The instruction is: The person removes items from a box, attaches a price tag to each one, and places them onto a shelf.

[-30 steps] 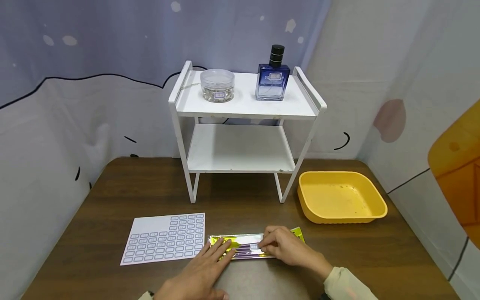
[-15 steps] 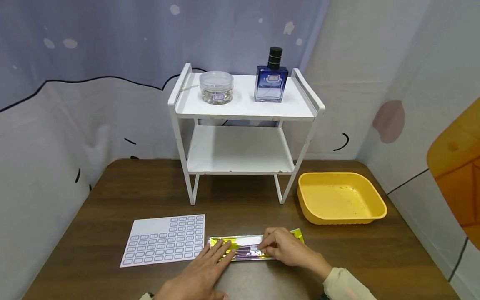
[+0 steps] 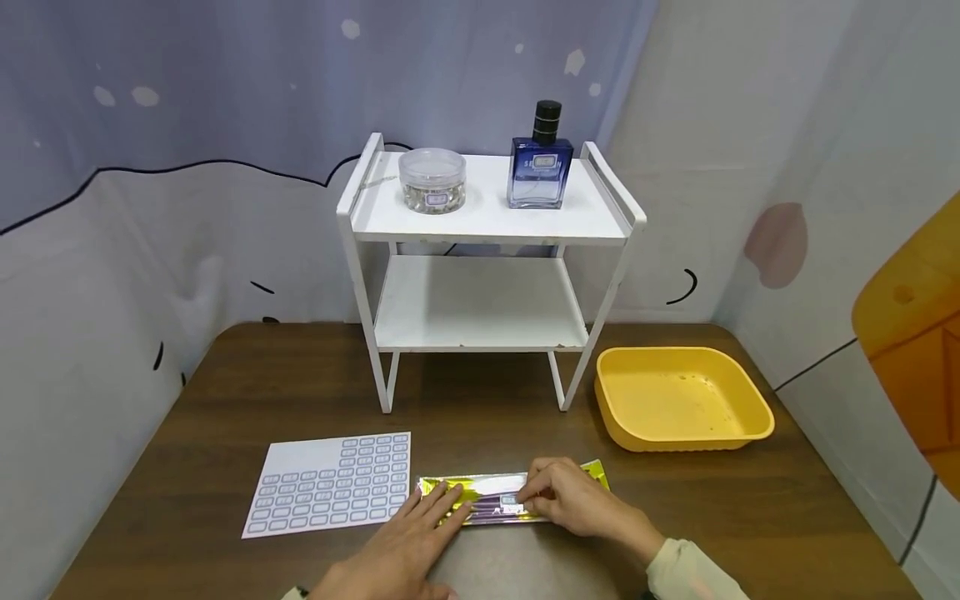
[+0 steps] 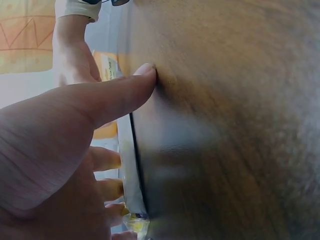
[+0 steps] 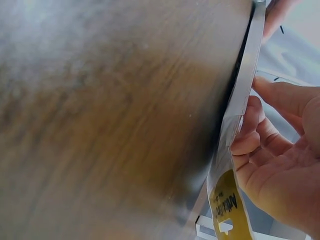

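Note:
A long flat packet [image 3: 489, 483], yellow and clear with purple strips showing, lies on the table in front of me in the head view. My left hand [image 3: 390, 546] rests on its left end with fingers spread and straight. A small white sticker label [image 3: 508, 500] is at the packet's middle. The curled fingertips of my right hand [image 3: 568, 497] pinch the label's right edge against the packet. In the right wrist view, the packet's yellow hanging tab [image 5: 230, 200] sticks out below that hand. The left wrist view shows my left thumb [image 4: 117, 96] over the wooden table.
A sheet of labels [image 3: 330, 483] lies left of the packet. A yellow tray [image 3: 686, 440] stands at the right. Behind is a white two-tier rack [image 3: 483, 304], with a clear lidded jar [image 3: 432, 181] and a blue perfume bottle [image 3: 538, 173] on top.
The head view has tipped up slightly, so everything sits a little lower in it. Both hands keep nearly the same places on the packet.

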`<state>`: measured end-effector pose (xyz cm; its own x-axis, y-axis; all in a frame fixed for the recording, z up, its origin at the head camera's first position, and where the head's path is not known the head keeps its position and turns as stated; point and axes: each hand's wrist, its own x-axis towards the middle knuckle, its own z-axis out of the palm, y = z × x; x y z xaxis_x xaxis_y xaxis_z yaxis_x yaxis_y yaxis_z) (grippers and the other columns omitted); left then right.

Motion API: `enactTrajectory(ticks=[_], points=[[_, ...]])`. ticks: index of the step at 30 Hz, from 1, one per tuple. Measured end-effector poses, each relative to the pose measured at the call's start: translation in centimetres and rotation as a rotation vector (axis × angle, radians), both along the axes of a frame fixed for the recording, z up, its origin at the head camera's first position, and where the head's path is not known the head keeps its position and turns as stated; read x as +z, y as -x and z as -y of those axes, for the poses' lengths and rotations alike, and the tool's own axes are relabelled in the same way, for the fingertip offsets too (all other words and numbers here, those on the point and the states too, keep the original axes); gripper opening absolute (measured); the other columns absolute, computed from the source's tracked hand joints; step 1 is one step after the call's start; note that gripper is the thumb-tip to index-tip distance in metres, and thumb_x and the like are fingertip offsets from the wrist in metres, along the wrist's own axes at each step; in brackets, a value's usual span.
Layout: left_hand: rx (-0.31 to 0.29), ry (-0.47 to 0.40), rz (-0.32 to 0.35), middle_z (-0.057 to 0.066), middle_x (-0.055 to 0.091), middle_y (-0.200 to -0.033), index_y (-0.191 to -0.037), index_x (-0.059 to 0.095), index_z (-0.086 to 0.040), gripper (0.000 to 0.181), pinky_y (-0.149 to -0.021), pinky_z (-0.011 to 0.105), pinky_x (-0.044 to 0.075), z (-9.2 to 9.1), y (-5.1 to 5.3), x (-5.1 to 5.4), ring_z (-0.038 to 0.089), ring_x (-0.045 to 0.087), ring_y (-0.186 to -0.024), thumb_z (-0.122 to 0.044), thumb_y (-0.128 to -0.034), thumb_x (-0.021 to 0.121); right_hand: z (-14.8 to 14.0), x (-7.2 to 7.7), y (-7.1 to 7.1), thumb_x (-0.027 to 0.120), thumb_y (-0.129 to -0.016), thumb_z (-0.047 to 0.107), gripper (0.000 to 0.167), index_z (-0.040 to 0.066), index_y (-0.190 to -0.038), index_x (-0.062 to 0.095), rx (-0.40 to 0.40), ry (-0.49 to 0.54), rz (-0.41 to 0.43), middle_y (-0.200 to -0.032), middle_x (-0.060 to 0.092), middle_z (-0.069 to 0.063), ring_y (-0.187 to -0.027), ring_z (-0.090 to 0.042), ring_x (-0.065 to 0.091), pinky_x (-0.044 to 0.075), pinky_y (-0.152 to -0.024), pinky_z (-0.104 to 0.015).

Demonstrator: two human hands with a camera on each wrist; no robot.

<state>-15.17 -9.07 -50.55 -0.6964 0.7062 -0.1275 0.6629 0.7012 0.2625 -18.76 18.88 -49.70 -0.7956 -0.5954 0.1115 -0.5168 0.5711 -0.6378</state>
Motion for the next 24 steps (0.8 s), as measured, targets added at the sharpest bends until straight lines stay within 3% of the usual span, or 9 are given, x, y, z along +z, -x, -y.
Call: enactTrajectory(ticks=[5,9,16,19,24], points=[[0.009,0.001,0.051,0.008,0.034,-0.162,-0.154,0.038,-0.019,0.094,-0.118,0.056,0.029,-0.2,0.2,0.0,0.033,0.031,-0.150,-0.052,-0.0763,0.080,-0.2,0.1,0.0,0.074,-0.086,0.005,0.012,0.010,-0.095,0.081,0.007,0.001,0.009,-0.085,0.068,0.007,-0.080,0.002,0.056,0.049,-0.069,-0.017],[0.004,0.005,0.030,0.009,0.036,-0.161,-0.153,0.039,-0.018,0.094,-0.118,0.057,0.029,-0.3,0.4,0.0,0.034,0.032,-0.149,-0.051,-0.0754,0.081,-0.5,0.8,0.2,0.073,-0.087,0.003,0.016,0.006,-0.101,0.079,0.017,0.030,-0.005,-0.085,0.069,0.003,-0.075,0.003,0.053,0.050,-0.065,-0.018],[0.006,-0.002,-0.016,0.012,0.039,-0.158,-0.152,0.042,-0.016,0.093,-0.116,0.060,0.029,-0.3,0.3,0.3,0.036,0.035,-0.147,-0.048,-0.0743,0.083,-1.9,4.0,1.2,0.069,-0.089,0.003,0.029,0.002,-0.119,0.070,-0.053,0.086,-0.062,-0.082,0.064,0.004,-0.073,0.001,0.052,0.050,-0.062,-0.019],[0.016,-0.032,0.001,0.013,0.039,-0.158,-0.150,0.044,-0.017,0.090,-0.115,0.062,0.030,-0.3,0.5,0.4,0.038,0.035,-0.147,-0.047,-0.0746,0.083,-2.8,5.7,1.8,0.071,-0.090,0.004,0.031,0.002,-0.120,0.068,-0.126,0.142,-0.129,-0.082,0.064,0.004,-0.070,-0.001,0.052,0.049,-0.060,-0.020],[0.029,-0.081,0.031,0.015,0.038,-0.158,-0.146,0.050,-0.016,0.081,-0.115,0.064,0.029,-0.4,0.8,0.8,0.040,0.033,-0.147,-0.046,-0.0772,0.081,-4.5,8.1,2.9,0.073,-0.087,-0.001,0.036,0.000,-0.122,0.065,-0.247,0.273,-0.328,-0.079,0.064,0.000,-0.068,-0.003,0.054,0.051,-0.061,-0.020]])
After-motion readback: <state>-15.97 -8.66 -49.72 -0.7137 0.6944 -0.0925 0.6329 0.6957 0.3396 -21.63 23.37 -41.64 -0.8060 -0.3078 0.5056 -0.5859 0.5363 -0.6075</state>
